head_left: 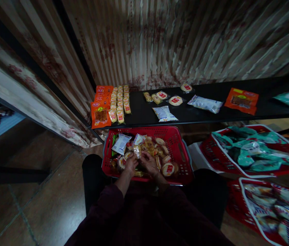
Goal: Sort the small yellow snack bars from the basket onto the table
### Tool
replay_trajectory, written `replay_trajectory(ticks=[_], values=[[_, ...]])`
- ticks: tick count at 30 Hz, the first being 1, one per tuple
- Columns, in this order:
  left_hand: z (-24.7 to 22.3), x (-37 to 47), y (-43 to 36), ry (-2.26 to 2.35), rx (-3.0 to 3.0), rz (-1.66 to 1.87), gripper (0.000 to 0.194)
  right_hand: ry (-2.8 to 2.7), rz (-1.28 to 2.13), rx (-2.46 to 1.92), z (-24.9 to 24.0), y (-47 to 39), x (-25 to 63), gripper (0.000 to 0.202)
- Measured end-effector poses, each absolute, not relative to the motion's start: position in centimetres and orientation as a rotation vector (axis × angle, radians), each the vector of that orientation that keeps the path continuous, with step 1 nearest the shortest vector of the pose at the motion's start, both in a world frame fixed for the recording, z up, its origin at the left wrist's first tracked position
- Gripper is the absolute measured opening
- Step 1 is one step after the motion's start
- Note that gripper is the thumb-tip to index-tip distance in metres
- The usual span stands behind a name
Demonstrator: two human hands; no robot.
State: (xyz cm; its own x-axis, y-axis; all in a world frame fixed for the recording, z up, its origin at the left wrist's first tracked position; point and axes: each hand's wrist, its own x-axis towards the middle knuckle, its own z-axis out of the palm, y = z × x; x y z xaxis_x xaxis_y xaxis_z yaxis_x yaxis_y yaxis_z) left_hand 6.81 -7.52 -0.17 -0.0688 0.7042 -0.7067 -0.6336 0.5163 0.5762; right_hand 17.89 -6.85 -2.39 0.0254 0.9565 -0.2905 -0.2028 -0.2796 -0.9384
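Note:
My left hand [131,164] and my right hand [149,163] are close together over a red plastic basket [182,150]. Between their fingertips is a small yellow wrapped snack pack [137,150], pinched from both sides. Beneath and around them the basket holds loose snacks. Round wrapped crackers [168,169] lie at its right side, a white-and-blue packet [121,144] sits at the left, and more small yellow packs [148,147] fill the middle. My fingers hide part of the contents.
Behind the basket runs a black shelf [136,116]. Orange bags [100,114] and rows of small yellow packs [120,102] stand at its left end; loose packets lie farther right. Baskets of green bags [252,153] and white packets [275,205] are on my right. A curtain [160,41] hangs behind.

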Motion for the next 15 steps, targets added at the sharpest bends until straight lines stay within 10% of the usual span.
replay_trajectory(ticks=[15], values=[[0.43,6.8,-7.59,1.18,0.074,1.105,0.035,-0.836,1.523,-1.271,-1.75,-7.13,18.05,0.037]])
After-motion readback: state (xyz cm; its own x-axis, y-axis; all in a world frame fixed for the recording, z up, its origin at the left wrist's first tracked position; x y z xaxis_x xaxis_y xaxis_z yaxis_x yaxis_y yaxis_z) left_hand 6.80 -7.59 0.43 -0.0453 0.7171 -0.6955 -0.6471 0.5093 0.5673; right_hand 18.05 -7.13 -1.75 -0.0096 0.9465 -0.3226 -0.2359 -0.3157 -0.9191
